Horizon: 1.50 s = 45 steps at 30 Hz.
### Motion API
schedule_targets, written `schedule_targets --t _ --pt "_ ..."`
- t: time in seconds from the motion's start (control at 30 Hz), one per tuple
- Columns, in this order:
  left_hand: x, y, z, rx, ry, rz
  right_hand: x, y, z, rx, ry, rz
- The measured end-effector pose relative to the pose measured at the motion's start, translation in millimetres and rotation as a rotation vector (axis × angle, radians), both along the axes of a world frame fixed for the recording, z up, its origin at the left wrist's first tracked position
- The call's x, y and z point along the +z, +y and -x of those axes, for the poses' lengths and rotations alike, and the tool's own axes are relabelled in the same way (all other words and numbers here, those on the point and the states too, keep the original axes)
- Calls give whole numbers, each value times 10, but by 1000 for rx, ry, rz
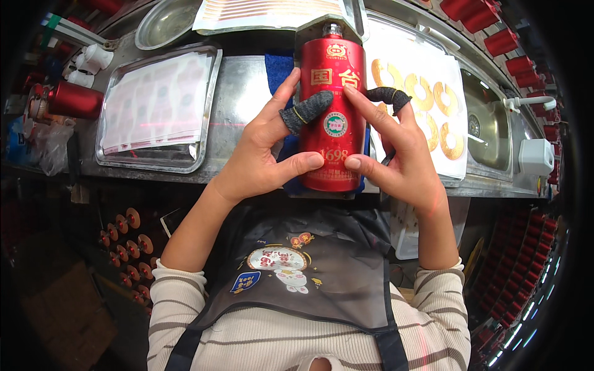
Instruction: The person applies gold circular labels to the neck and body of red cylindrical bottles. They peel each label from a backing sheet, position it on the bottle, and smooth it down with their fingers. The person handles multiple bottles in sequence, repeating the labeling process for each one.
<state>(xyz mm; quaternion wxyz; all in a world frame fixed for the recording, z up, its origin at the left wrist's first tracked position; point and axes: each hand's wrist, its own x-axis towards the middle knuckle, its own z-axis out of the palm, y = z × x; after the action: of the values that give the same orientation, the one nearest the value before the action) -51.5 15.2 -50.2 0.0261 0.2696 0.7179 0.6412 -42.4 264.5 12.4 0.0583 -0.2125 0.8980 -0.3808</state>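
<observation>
A glossy red bottle (333, 141) with gold lettering, a round green-and-white seal and a bare glass neck is in front of me, its neck pointing away. My left hand (263, 151) grips its left side, the thumb pressed near the base and a dark grey knitted finger cover (307, 110) on one finger lying across the front. From the right, my right hand (405, 148) holds it with thumb and a fingertip on the front; one of its fingers wears a dark cover (390, 96) too. Under and beside the bottle is blue cloth (277, 69), mostly hidden.
On the left, a metal tray (201, 145) carries translucent printed sheets (154, 102). White sheets with gold open-ring decals (445, 99) lie on the right, beside a sink (495, 162) and tap (532, 102). A metal bowl (164, 25) stands far left. Racked red bottles (520, 272) fill the right edge.
</observation>
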Motion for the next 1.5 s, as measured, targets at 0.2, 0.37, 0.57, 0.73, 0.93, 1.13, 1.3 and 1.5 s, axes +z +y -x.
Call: schedule_targets --t 0.2,0.37,0.57,0.73,0.93,1.13,1.3,1.5 --pt "1 -12 -1 -22 -13 30 -44 23 4 20 59 24" --pt "19 -4 -10 -24 -48 1 -63 12 -6 20 105 54" --pt "15 -29 5 -36 -44 -10 -101 95 12 -136 -46 131" --pt "152 51 -193 -69 -333 -160 -517 637 303 -747 -444 1165" --pt "33 45 -237 -59 -179 31 81 -14 -126 -426 -85 654" --pt "41 71 -264 -44 -224 33 253 -335 136 173 444 93" --pt "42 89 -235 -46 -211 14 251 -237 1182 28 794 147" --pt "-10 95 -233 -50 -218 -11 243 -224 906 -41 737 5"
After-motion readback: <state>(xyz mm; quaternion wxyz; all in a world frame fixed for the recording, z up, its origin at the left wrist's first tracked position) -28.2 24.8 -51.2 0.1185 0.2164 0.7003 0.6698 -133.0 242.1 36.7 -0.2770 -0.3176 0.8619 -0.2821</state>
